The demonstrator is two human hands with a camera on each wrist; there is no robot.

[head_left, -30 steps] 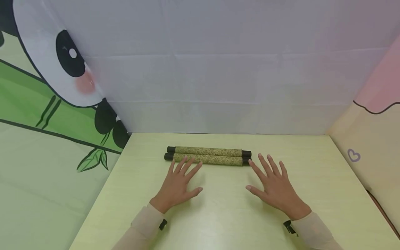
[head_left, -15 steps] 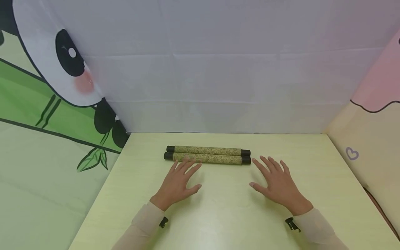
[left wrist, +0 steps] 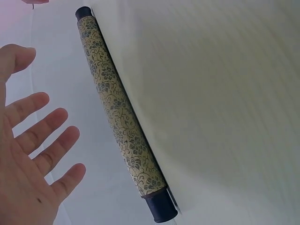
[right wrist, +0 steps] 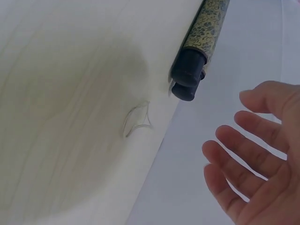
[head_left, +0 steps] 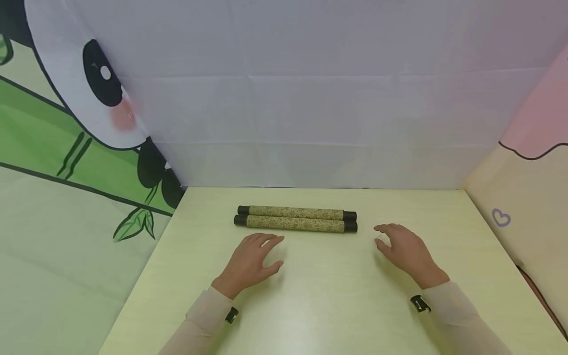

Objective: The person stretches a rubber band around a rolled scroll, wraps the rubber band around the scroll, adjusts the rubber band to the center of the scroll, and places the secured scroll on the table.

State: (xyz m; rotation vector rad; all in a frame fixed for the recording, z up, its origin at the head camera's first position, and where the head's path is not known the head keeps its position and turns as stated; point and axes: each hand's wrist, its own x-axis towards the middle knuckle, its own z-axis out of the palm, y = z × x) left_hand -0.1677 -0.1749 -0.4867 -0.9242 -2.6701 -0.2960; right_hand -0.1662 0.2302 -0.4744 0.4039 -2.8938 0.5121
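Note:
Two rolled scrolls lie side by side near the back of the table: the near scroll [head_left: 295, 223] and the far scroll [head_left: 296, 212]. Both have gold-and-dark floral covering and black end knobs. My left hand [head_left: 248, 259] is just in front of the near scroll's left half, fingers loosely bent and holding nothing. Right of the scrolls' right ends, my right hand [head_left: 406, 251] hovers with relaxed, slightly bent fingers, also holding nothing. In the right wrist view, the near scroll's black knob [right wrist: 187, 68] is apart from the fingertips [right wrist: 211, 150].
The pale wood table [head_left: 310, 305] meets a plain light backdrop [head_left: 310, 113] behind the scrolls. Printed cloth walls stand on both sides, the left one with a cartoon panda [head_left: 102, 74]. A thin curved mark [right wrist: 136, 124] shows on the tabletop near the scroll ends.
My right hand has moved right, away from the scroll ends, and its spread fingers have bent. The left hand has drawn back slightly, its fingers no longer overlapping the near scroll. The scrolls stay put.

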